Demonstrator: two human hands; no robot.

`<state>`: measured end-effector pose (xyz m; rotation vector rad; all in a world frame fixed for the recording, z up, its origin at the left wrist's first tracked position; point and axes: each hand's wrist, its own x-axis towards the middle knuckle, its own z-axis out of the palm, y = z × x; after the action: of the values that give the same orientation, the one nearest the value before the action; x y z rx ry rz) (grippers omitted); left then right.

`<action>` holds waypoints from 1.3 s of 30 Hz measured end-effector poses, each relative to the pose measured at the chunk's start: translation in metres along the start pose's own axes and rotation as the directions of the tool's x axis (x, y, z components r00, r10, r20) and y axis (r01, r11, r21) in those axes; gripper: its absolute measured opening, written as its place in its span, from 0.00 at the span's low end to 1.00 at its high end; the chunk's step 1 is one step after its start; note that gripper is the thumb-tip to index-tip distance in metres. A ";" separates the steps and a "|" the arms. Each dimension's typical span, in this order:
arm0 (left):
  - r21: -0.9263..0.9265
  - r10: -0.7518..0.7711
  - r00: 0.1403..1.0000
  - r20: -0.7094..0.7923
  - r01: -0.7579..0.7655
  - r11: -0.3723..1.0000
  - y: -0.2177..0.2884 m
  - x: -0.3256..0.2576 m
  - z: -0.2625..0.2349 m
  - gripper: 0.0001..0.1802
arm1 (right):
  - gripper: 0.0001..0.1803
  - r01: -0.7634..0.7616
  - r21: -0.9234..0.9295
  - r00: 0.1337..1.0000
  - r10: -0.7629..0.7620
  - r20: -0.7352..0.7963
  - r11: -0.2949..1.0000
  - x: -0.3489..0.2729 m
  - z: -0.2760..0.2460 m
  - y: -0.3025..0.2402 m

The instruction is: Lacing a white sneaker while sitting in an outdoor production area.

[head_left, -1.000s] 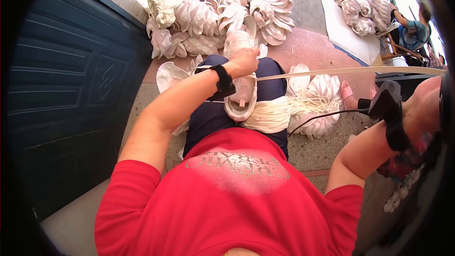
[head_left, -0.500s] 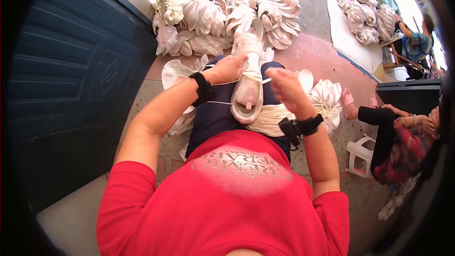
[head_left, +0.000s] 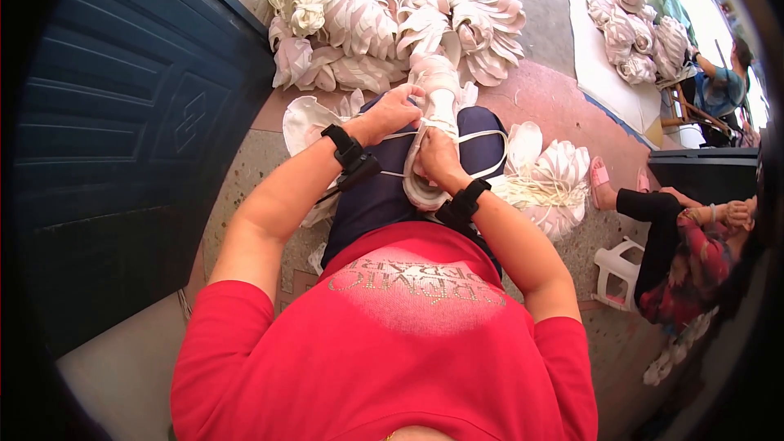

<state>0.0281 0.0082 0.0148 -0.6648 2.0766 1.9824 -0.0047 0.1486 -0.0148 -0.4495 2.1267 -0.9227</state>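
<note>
A pale pink and white shoe upper [head_left: 418,194] lies lengthwise over my lap, its rounded heel opening toward me. At its left edge my left hand [head_left: 390,114] has thumb and fingers closed against the side by the lace rows. My right hand [head_left: 439,157] is over the middle of the upper, fingers curled and fingertips hidden. A white shoelace [head_left: 505,147] makes a wide loop out to the right over my thigh and runs back toward my right hand. Another stretch of lace crosses my left thigh. Both wrists wear black straps.
Large bundles of pink-white uppers [head_left: 359,28] lie on the ground ahead. Another bundle [head_left: 558,175] with cream laces is by my right leg. A dark blue panelled door [head_left: 122,131] stands left. At right are a seated person, a white plastic stool [head_left: 616,276], and another person farther off.
My right hand has come in from the right and down onto the upper. The lace there, taut before, now hangs in a loose loop. My left hand stays at the upper's left edge.
</note>
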 end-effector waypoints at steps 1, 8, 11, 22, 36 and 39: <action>-0.001 0.000 1.000 -0.001 0.000 1.000 0.000 0.000 0.000 0.25 | 0.11 0.000 -0.001 1.000 0.000 0.001 1.000 0.003 0.002 0.005; -0.047 0.013 1.000 0.027 -0.012 0.999 0.010 -0.001 0.003 0.24 | 0.07 -0.249 0.655 0.931 -0.010 0.366 0.713 -0.047 -0.081 -0.009; -0.050 -0.027 0.999 0.022 0.029 0.998 0.007 -0.007 -0.003 0.24 | 0.07 0.101 0.938 0.955 -0.298 0.003 0.333 -0.098 -0.161 -0.037; 0.531 0.240 0.970 0.047 -0.228 0.816 -0.014 0.013 0.015 0.14 | 0.06 0.450 0.826 0.487 -0.683 -0.545 -0.338 -0.184 -0.279 -0.036; 0.792 0.250 0.962 0.112 -0.238 0.562 -0.007 0.000 0.026 0.09 | 0.09 0.488 0.805 0.523 -0.626 -0.579 -0.336 -0.182 -0.281 -0.004; 0.817 0.358 0.930 0.080 -0.267 0.512 -0.016 0.003 0.030 0.09 | 0.10 0.531 0.830 0.554 -0.671 -0.493 -0.171 -0.177 -0.274 -0.007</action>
<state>0.0272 0.0370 -0.0031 -0.1753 2.9610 0.8151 -0.0988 0.3727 0.2031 -0.8096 0.5801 -2.4868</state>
